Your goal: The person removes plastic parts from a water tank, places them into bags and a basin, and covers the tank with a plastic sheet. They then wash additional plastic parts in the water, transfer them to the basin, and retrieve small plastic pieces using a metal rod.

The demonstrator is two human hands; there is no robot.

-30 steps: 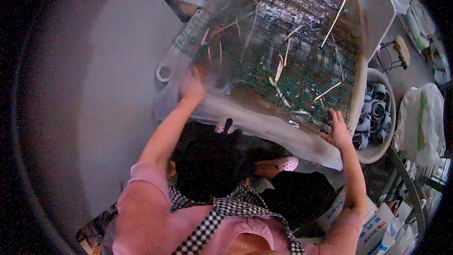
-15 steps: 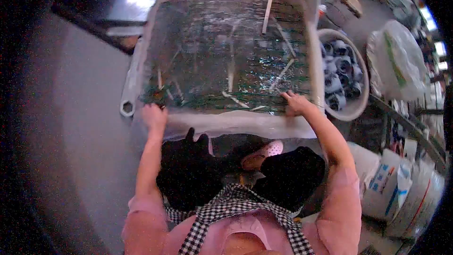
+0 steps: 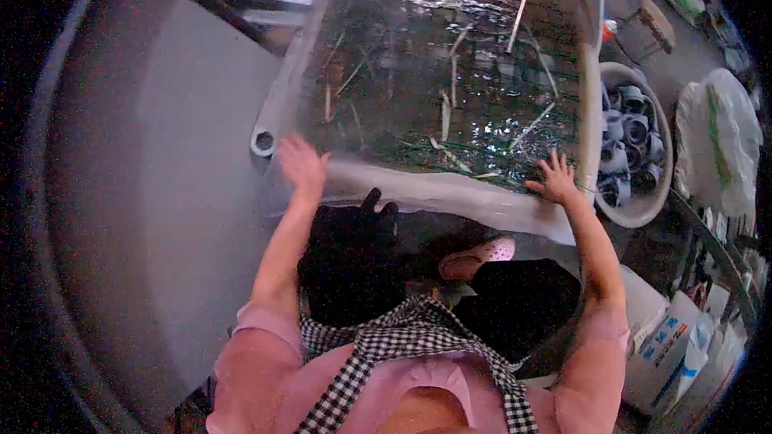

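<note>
Clear plastic sheeting (image 3: 434,180) lies over a wide, long bed of dark green strands or stalks (image 3: 418,96); their exact kind I cannot make out. Pale flat strips (image 3: 446,116) are scattered across it. At the near left corner is my left hand (image 3: 304,167), slightly blurred, its fingers stretched out and apart. Whether it touches the sheeting I cannot tell. Near the right corner my right hand (image 3: 555,179) rests on the sheeting's near border, palm down with spread fingers. Neither hand holds anything.
A white tub (image 3: 669,173) of grey and white ring-shaped parts (image 3: 631,128) stands right of the bed. Beyond it is a full plastic bag (image 3: 720,145). Printed white sacks (image 3: 667,345) lie lower right. A metal bar with a holed end (image 3: 264,141) borders the left side.
The view has shifted, so the bed sits further right. My left hand has loosened from the sheeting's edge and its fingers have straightened. My right hand's fingers are spread wider.
</note>
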